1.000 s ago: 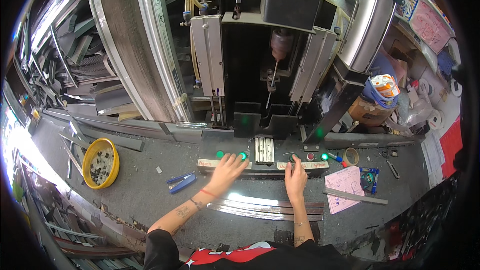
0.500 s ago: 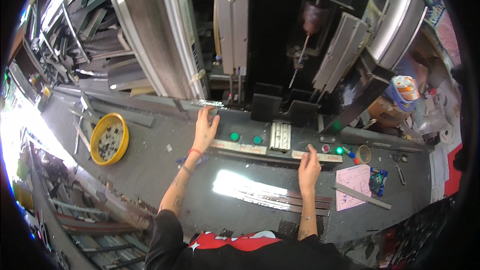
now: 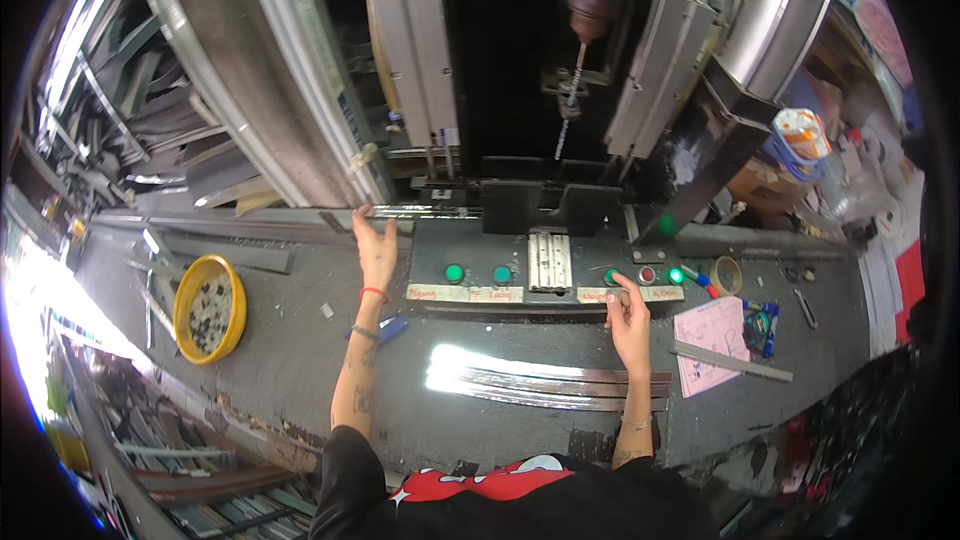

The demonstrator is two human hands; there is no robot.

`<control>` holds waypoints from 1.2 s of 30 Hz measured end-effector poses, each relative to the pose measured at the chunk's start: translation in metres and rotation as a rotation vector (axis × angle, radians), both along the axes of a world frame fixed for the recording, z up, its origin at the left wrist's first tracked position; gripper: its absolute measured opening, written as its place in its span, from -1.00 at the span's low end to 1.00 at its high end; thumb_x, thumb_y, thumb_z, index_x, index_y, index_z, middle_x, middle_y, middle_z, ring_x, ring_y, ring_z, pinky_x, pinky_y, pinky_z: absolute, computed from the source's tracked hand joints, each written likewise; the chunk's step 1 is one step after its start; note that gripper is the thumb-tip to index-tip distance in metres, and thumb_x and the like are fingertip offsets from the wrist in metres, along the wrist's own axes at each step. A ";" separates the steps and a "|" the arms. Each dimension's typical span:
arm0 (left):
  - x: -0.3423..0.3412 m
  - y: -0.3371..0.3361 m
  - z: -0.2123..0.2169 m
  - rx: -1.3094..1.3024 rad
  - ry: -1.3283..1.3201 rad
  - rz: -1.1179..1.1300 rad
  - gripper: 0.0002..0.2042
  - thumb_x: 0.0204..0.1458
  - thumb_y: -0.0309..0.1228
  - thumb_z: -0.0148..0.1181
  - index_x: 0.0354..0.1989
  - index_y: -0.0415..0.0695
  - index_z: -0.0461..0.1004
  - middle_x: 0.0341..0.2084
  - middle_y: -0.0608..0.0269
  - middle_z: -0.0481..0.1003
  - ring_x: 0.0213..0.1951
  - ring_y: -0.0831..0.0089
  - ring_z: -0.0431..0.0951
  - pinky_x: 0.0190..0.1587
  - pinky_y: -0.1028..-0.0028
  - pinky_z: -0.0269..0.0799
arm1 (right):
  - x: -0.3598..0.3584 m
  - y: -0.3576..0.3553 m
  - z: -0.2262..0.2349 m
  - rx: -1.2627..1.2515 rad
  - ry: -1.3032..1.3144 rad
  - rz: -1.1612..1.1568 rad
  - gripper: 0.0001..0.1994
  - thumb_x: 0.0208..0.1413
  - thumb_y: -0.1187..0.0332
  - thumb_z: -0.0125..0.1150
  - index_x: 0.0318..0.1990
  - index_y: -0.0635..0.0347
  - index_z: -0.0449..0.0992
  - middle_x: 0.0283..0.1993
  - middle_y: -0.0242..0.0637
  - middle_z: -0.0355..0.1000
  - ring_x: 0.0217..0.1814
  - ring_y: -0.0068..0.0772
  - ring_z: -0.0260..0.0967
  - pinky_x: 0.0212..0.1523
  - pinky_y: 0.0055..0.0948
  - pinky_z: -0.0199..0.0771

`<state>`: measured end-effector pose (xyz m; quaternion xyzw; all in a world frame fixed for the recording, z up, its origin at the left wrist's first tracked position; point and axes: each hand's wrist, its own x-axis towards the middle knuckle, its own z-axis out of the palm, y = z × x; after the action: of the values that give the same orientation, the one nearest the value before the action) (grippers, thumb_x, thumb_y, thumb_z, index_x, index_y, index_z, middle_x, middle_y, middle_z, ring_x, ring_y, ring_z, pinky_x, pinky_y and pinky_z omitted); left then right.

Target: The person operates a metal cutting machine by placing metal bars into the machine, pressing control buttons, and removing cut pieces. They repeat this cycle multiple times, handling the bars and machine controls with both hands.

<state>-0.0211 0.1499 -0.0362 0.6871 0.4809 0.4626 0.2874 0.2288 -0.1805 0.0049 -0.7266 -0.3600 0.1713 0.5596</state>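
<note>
Left fingers (image 3: pixel 361 213), shifted, at end of strip (image 3: pixel 430 211)

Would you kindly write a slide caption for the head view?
Left hand at the end of a shiny strip, right hand at a green button, before a drill bit.

To my left I had a round yellow plastic bowl (image 3: pixel 239 316) of small dark and pale bits (image 3: pixel 211 314) and a partly hidden blue stapler (image 3: pixel 393 328); to my right lay a pink rectangular paper sheet (image 3: pixel 707 324) and a tan tape roll (image 3: pixel 738 277).
</note>
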 end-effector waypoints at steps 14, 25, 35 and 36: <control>0.035 -0.036 0.032 -0.278 -0.101 -0.442 -0.53 0.10 -0.49 0.04 0.20 -0.19 0.10 0.10 -0.12 0.35 -0.49 0.48 0.43 -0.28 0.50 0.39 | 0.178 -0.037 -0.029 0.052 -0.186 -0.382 -0.73 0.25 0.33 0.02 0.02 0.25 0.44 -0.26 -0.38 0.39 -0.25 -0.60 0.27 -0.19 -0.58 0.29; 0.043 -0.045 0.029 -0.454 -0.270 -0.477 -0.62 -0.04 -0.61 -0.14 0.01 -0.18 0.12 0.08 -0.12 0.34 -0.53 0.55 0.36 -0.47 0.53 0.33 | 0.230 -0.026 -0.036 -0.110 -0.102 -0.275 -0.65 0.27 0.15 0.01 -0.06 0.28 0.47 -0.39 -0.45 0.33 -0.36 -0.64 0.25 -0.40 -0.58 0.29; 0.066 -0.062 0.030 -0.439 -0.239 -0.631 -0.64 -0.03 -0.57 -0.15 0.00 -0.28 0.14 0.09 -0.36 0.32 0.12 -0.03 0.37 0.12 0.29 0.25 | 0.242 -0.028 -0.035 -0.037 0.008 -0.303 -0.58 0.26 0.09 0.01 0.04 0.27 0.44 -0.37 -0.41 0.34 -0.38 -0.60 0.29 -0.44 -0.57 0.33; 0.068 -0.062 0.030 -0.454 -0.223 -0.630 -0.65 -0.03 -0.56 -0.15 -0.01 -0.29 0.14 0.08 -0.35 0.33 0.10 -0.03 0.39 0.11 0.28 0.25 | 0.244 -0.029 -0.036 -0.033 0.003 -0.319 -0.58 0.26 0.09 0.02 0.05 0.27 0.43 -0.37 -0.41 0.35 -0.38 -0.60 0.30 -0.45 -0.56 0.34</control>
<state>0.0472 0.0877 -0.0063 0.6656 0.3025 0.3057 0.6100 0.4728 -0.2093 -0.0306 -0.7835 -0.2362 0.0873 0.5681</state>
